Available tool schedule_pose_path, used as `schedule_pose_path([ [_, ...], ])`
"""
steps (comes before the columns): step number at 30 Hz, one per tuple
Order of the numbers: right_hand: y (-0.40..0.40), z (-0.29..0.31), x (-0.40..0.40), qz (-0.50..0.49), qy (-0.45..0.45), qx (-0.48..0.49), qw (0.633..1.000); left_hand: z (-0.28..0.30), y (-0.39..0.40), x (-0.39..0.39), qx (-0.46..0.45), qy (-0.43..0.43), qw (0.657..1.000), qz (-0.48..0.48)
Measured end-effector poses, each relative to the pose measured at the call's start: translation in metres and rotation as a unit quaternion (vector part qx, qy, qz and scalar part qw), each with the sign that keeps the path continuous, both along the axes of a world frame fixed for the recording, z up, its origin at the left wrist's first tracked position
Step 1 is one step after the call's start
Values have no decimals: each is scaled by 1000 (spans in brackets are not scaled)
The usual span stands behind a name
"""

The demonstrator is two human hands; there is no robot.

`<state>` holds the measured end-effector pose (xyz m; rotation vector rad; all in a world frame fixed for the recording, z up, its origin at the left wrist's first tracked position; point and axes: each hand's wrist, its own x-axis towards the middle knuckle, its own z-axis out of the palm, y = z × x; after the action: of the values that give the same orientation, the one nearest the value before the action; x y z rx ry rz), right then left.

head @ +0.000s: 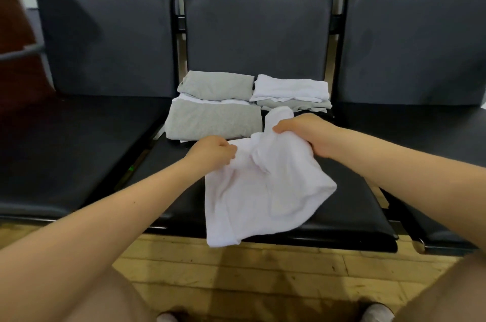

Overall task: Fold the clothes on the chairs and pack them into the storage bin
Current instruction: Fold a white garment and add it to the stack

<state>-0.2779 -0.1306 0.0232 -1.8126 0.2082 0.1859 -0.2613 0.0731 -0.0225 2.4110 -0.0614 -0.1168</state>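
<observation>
- A white garment [265, 190] drapes over the middle chair seat [349, 219], its hem past the front edge.
- Left hand [210, 152] and right hand [305, 132] each pinch its bunched top.
- Folded grey piles [214, 116] and a white pile [289, 89] sit at the seat's back edge.

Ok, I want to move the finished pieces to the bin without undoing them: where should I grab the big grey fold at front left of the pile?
Take the grey fold by its two short ends, one hand from each side, fingers slid underneath. It lies flat and wide on the seat, so a one-point pinch would probably let it sag open. Its near edge looks free.
</observation>
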Motion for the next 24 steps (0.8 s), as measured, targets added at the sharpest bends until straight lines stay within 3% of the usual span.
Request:
schedule_pose_path([
  [8, 80, -9, -10, 172, 84, 188, 963, -9, 39, -6, -69, 72, 990, 100],
  [10, 86, -11, -6, 175, 65, 151, 971, -13, 40, -9, -57, 62, 992, 94],
  [13, 83, -18, 6, 122, 2, 4, 992, -18, 40, -12, -19, 25, 998, 57],
  [16, 67, -29, 19, 95, -89, -191, 973, -18, 40, -13, 15, 20, 999, 35],
  [18, 54, -36, 24, 79, -111, -249, 959, -16, 38, -13, 20, 22, 999, 39],
  [20, 46, -42, 26, 83, -100, -294, 947, -17, 37, -12, 18, 20, 999, 40],
  [24, 42, -46, 16, 101, 42, -310, 945, -16, 35, -12, 40, 20, 998, 42],
])
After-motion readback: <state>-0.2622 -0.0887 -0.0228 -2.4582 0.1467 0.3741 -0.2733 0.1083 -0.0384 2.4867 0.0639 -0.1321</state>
